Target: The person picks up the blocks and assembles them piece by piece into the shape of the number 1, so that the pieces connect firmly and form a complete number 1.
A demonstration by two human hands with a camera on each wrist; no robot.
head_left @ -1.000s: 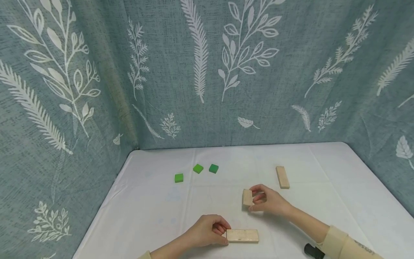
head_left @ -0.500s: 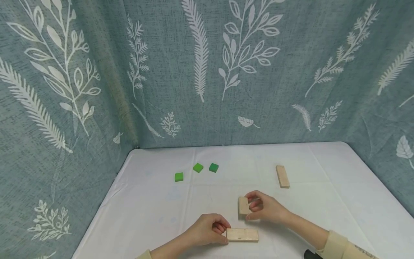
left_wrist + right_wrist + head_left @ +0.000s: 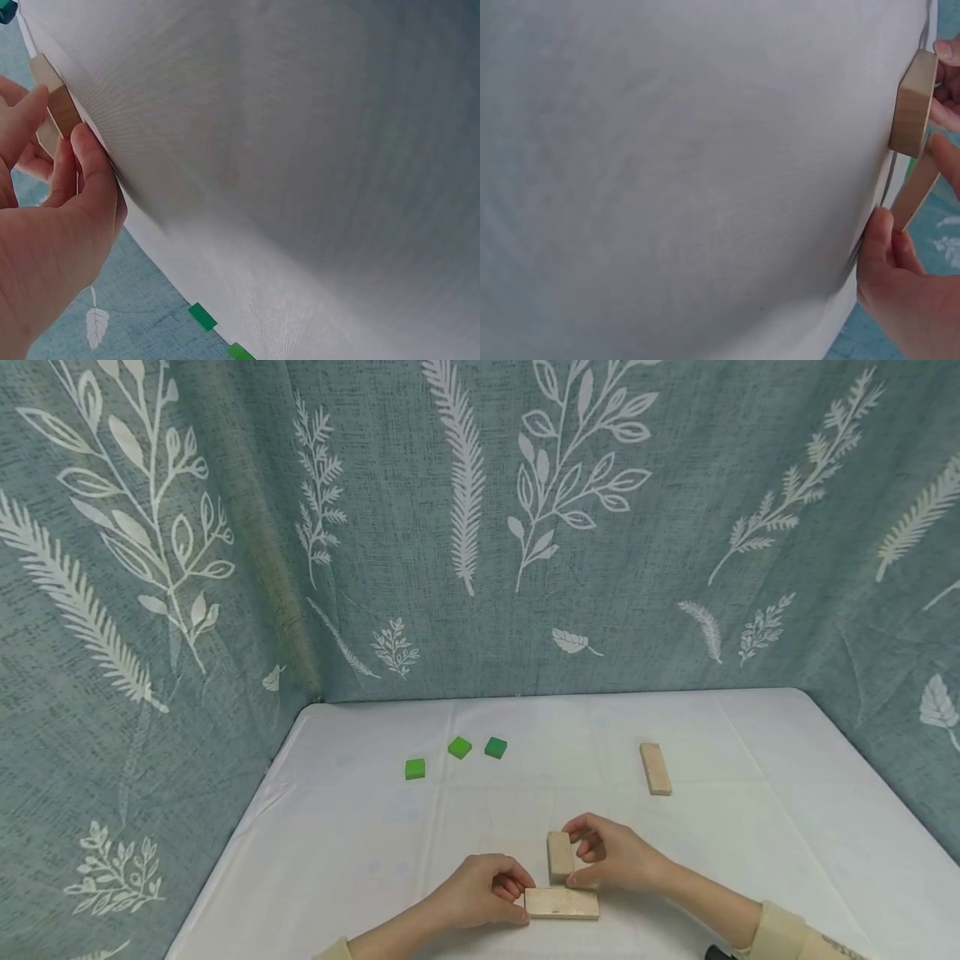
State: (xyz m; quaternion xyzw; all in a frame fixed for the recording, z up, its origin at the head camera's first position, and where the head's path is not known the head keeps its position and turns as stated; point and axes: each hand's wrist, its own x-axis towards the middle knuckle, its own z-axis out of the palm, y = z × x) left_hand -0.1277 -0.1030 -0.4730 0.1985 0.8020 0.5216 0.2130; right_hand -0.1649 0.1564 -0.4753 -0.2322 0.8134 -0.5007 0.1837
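Right fingers apparently around wooden block

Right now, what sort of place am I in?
Probably a curtained tabletop workspace: teal fabric curtains printed with white leaves hang behind and beside a white cloth-covered table holding pale rectangular wooden blocks.

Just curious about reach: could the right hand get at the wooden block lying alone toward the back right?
Probably yes: in the head view, nothing shows between the right hand and the lone wooden block. But the hand holds a second block, which it would likely need to release first.
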